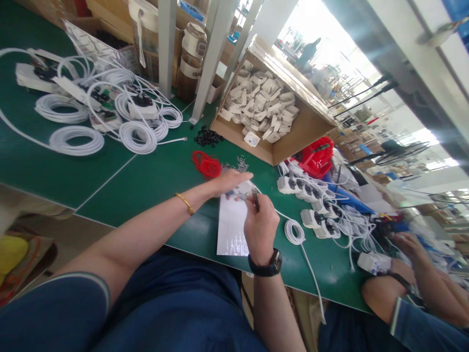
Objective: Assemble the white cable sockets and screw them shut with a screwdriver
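My left hand [231, 182] is closed around a small white plastic housing [242, 190], with the thumb side toward the table's far edge. My right hand [261, 226], wearing a black watch, presses close to the same housing. Its fingers are closed on a small dark piece [256, 201] whose kind I cannot make out. A white cable leads from the housing to a coil [294, 231] at the right. Under both hands lies a glossy white sheet [231, 232]. Just beyond are red cords [207, 165], loose screws [242, 164] and small black parts [207, 137].
A cardboard box [273, 151] of white housings stands tilted in view behind. Cable coils [76, 141] spread at the left, near two bottles [191, 58] and metal posts [166, 49]. At the right are white plug units [311, 218], a red basket [318, 157] and a co-worker's hand [409, 245].
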A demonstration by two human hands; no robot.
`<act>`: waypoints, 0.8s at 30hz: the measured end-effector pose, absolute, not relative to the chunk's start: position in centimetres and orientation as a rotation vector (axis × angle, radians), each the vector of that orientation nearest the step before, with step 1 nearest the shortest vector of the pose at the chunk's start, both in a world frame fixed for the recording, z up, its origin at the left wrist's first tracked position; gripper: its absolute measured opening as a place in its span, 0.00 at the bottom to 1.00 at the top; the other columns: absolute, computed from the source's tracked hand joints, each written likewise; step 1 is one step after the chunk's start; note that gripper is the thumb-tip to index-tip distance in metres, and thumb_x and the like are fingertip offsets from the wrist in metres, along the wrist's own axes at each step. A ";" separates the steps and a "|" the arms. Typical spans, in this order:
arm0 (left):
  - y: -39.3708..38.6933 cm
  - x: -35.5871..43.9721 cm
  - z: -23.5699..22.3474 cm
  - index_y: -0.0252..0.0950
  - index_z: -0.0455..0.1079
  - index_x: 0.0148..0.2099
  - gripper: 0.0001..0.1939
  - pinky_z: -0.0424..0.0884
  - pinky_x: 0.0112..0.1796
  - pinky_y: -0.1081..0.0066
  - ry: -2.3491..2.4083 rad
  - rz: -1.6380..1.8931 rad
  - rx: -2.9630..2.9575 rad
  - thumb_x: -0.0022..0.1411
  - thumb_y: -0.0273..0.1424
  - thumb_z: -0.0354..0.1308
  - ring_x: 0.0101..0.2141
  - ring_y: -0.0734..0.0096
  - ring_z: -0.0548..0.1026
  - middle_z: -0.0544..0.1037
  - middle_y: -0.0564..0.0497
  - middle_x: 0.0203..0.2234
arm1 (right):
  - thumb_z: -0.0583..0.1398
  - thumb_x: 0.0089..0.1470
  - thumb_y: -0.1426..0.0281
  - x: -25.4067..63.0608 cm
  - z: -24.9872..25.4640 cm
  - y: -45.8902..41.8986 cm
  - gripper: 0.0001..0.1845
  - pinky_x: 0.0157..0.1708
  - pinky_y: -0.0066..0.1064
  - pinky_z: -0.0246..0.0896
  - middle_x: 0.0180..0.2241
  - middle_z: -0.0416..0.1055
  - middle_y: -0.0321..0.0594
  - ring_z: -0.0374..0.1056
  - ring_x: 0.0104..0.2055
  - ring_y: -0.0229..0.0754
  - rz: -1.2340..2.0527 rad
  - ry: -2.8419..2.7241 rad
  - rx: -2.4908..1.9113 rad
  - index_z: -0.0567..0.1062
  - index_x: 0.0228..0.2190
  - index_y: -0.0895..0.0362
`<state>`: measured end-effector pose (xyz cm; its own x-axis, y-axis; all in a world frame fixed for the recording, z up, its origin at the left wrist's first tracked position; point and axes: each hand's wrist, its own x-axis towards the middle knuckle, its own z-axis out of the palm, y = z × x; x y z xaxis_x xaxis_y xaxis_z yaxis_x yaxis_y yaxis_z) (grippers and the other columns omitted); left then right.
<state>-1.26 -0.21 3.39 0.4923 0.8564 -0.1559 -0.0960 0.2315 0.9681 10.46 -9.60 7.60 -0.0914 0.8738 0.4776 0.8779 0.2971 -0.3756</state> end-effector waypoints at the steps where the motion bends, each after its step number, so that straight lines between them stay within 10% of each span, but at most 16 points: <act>1: -0.2 -1.2 3.3 0.28 0.71 0.30 0.25 0.55 0.11 0.80 0.821 0.770 1.150 0.58 0.48 0.49 0.11 0.78 0.65 0.72 0.50 0.14 | 0.54 0.55 0.75 10.5 7.6 -9.6 0.05 0.29 0.30 0.55 0.27 0.67 0.38 0.64 0.30 0.42 -0.010 -1.943 -1.558 0.67 0.28 0.57; 24: -0.2 -1.2 3.5 0.30 0.68 0.27 0.20 0.54 0.11 0.81 0.793 0.791 1.057 0.57 0.43 0.52 0.11 0.79 0.65 0.70 0.52 0.13 | 0.53 0.56 0.74 10.5 7.5 -9.8 0.06 0.29 0.31 0.56 0.27 0.67 0.38 0.64 0.30 0.42 -0.009 -1.958 -1.535 0.67 0.28 0.57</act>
